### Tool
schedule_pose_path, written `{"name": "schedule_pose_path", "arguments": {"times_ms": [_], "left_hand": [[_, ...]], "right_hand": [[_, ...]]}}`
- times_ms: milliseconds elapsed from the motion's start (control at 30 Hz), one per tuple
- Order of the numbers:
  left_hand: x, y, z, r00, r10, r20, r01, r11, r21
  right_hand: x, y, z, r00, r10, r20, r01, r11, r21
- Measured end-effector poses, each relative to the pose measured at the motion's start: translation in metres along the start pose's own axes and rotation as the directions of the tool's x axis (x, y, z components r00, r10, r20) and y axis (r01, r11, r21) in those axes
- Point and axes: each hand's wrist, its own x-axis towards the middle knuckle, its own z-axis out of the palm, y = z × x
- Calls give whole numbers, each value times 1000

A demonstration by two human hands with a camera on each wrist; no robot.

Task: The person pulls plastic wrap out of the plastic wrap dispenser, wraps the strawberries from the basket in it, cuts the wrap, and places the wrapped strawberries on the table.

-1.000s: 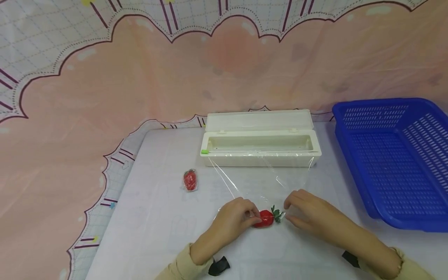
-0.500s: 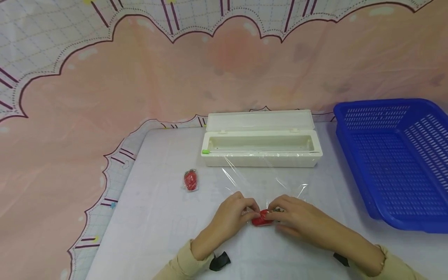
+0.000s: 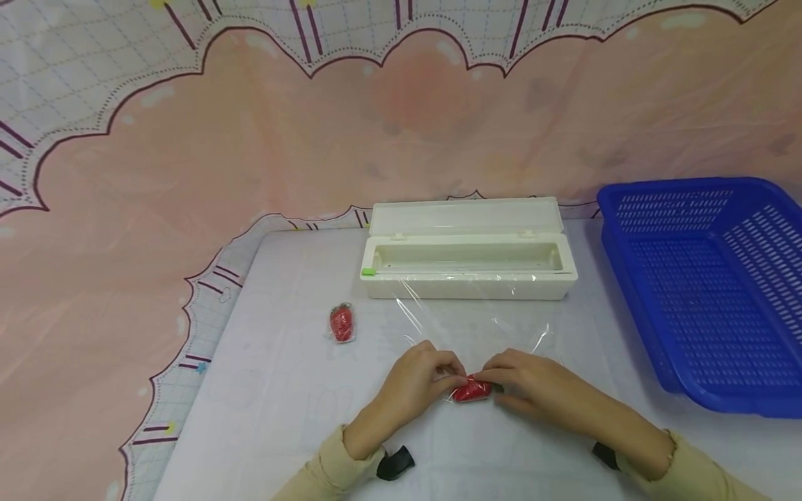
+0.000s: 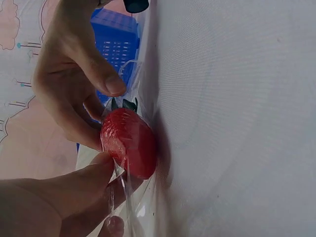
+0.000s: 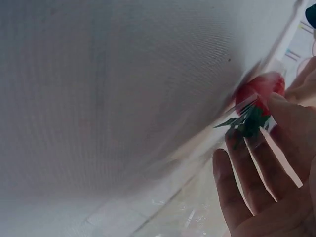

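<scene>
A red strawberry (image 3: 471,390) with green leaves lies on the white table, partly covered in clear plastic wrap (image 4: 131,197). The person's left hand (image 3: 418,379) pinches the wrapped strawberry (image 4: 129,140) at its tip between thumb and fingers. At the leafy end, the right hand (image 3: 532,383) lays one finger on the berry through the film. Its other fingers stretch out fairly straight beside the leaves (image 5: 249,121) in the right wrist view. The film runs back to a white wrap dispenser (image 3: 470,287), whose lid is raised. Glare hides where the film ends.
Left of the hands lies another strawberry (image 3: 341,323), wrapped in film. A blue perforated basket (image 3: 633,327) stands at the right. Behind the dispenser hangs a peach patterned cloth (image 3: 313,153). A green slider (image 3: 368,272) sits on the dispenser's left end.
The right hand has come leftward from beside the leaves onto the strawberry, drawing film over it. The left hand stays at the tip. The strawberry is now more covered and slightly turned.
</scene>
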Motion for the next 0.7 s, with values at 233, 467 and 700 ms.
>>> {"name": "schedule_pose_path", "arguments": {"times_ms": [233, 467, 700], "left_hand": [[1, -3, 2, 1000, -2, -25, 2, 1000, -1], [-6, 1, 1, 996, 9, -87, -4, 998, 63], [-21, 9, 0, 963, 194, -185, -174, 978, 118]], "right_hand": [[4, 3, 3, 998, 54, 19, -54, 998, 19], [7, 5, 4, 994, 105, 37, -107, 993, 52], [9, 6, 5, 989, 139, 55, -144, 984, 103]]}}
